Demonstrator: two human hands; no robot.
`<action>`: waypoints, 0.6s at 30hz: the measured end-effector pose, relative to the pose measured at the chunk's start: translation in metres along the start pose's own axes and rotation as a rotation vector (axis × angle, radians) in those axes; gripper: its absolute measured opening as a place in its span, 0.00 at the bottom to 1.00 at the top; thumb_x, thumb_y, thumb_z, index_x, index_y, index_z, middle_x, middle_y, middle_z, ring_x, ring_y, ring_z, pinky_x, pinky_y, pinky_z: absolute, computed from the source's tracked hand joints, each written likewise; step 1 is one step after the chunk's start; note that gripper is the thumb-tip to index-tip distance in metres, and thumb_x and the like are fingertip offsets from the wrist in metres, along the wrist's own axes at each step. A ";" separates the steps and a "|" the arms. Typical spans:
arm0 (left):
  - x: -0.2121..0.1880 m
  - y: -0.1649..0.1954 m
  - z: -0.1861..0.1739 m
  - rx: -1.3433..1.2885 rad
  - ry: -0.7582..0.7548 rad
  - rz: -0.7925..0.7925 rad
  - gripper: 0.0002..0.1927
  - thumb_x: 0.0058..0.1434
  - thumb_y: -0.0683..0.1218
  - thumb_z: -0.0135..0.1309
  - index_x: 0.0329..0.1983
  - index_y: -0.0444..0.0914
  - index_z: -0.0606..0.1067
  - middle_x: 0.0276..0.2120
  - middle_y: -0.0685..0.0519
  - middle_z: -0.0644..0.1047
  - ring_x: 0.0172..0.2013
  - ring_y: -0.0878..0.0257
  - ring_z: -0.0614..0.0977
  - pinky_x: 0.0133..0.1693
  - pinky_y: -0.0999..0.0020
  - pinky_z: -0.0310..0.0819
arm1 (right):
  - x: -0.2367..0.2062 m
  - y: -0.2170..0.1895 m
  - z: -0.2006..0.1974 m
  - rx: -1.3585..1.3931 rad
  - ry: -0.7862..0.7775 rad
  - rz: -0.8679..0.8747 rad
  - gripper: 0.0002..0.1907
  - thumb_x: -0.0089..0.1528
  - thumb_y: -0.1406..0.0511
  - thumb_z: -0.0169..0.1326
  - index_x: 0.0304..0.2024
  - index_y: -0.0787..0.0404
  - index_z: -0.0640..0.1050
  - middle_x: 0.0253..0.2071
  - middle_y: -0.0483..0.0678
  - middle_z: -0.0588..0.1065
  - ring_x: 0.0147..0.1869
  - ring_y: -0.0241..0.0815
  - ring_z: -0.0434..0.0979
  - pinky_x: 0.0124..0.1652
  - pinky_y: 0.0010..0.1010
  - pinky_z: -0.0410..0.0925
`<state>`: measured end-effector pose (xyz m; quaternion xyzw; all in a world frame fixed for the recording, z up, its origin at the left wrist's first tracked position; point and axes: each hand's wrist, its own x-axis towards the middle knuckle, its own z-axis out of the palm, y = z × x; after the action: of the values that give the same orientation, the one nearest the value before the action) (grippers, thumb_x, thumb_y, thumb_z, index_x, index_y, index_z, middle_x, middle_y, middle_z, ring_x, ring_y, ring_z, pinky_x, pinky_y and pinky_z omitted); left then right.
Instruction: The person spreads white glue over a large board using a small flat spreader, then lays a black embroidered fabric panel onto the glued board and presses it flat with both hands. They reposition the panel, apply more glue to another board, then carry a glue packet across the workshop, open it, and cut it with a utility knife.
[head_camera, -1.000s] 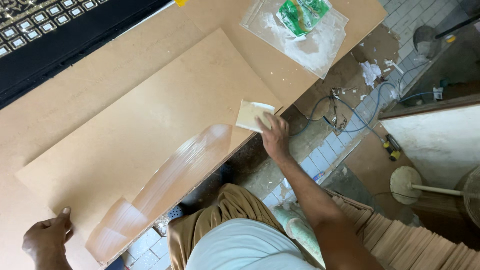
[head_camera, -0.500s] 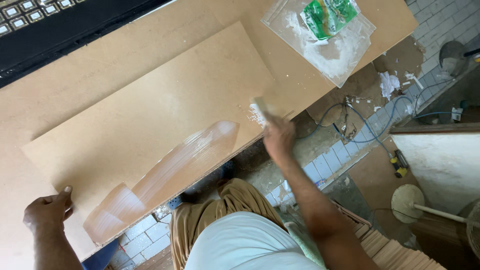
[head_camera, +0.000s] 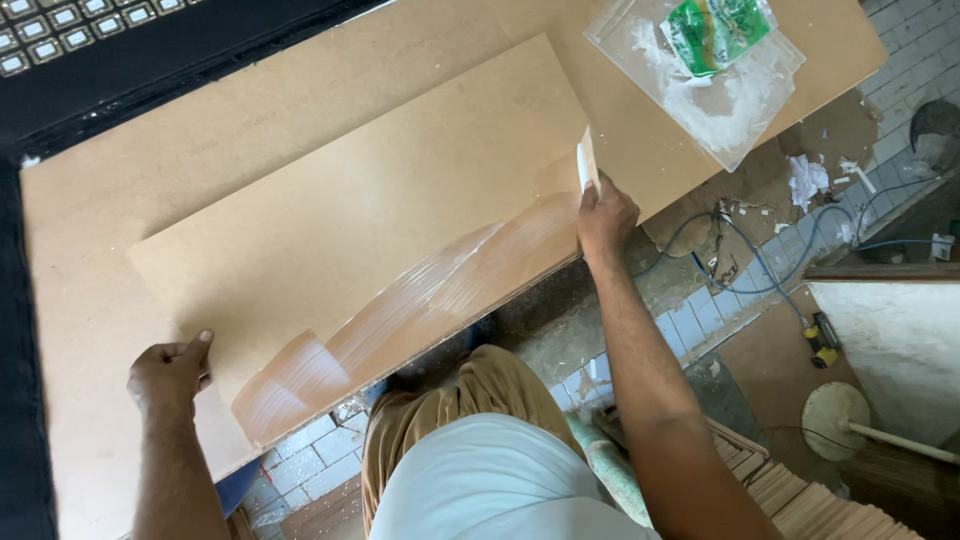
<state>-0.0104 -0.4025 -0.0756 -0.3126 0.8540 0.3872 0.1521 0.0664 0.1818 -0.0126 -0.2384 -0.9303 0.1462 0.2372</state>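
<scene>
A long brown board (head_camera: 360, 210) lies on a larger brown sheet (head_camera: 250, 120). A whitish wet streak of glue (head_camera: 420, 300) runs along the board's near edge. My right hand (head_camera: 603, 215) grips a small pale flat spreader (head_camera: 587, 160), held on edge at the board's right end. My left hand (head_camera: 170, 372) presses on the board's left near corner, thumb on top, holding nothing else.
A clear plastic sheet (head_camera: 720, 100) smeared with white glue carries a green packet (head_camera: 715, 30) at the top right. Cables (head_camera: 760, 260), scraps and a small yellow tool (head_camera: 822, 340) lie on the tiled floor. A dark patterned surface (head_camera: 60, 50) borders the top left.
My right hand has turned the spreader up on edge and drawn it to the board's right end; the glue streak now reaches farther right. The left hand stays put.
</scene>
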 end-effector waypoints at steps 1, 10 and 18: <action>0.004 -0.005 -0.002 -0.019 -0.017 0.025 0.21 0.62 0.52 0.70 0.39 0.30 0.77 0.30 0.47 0.79 0.28 0.63 0.81 0.31 0.67 0.83 | -0.002 -0.015 0.003 -0.015 0.007 -0.008 0.17 0.64 0.68 0.57 0.55 0.62 0.81 0.35 0.55 0.79 0.39 0.53 0.79 0.42 0.47 0.72; 0.029 -0.037 -0.021 -0.009 -0.063 0.192 0.21 0.59 0.53 0.70 0.35 0.32 0.76 0.25 0.50 0.78 0.24 0.65 0.80 0.27 0.66 0.80 | -0.218 -0.275 0.042 0.390 -0.275 -0.645 0.11 0.63 0.69 0.56 0.49 0.61 0.78 0.28 0.47 0.78 0.25 0.36 0.70 0.31 0.34 0.69; 0.044 -0.052 -0.041 0.071 -0.084 0.330 0.22 0.58 0.57 0.69 0.35 0.34 0.76 0.22 0.51 0.80 0.19 0.63 0.81 0.28 0.67 0.75 | -0.132 -0.254 0.045 0.211 -0.124 -0.085 0.16 0.68 0.72 0.56 0.57 0.54 0.81 0.27 0.43 0.77 0.22 0.33 0.73 0.20 0.28 0.68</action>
<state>-0.0112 -0.4778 -0.1006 -0.1463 0.8997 0.3893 0.1328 0.0506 -0.1076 -0.0019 -0.1630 -0.9319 0.2474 0.2092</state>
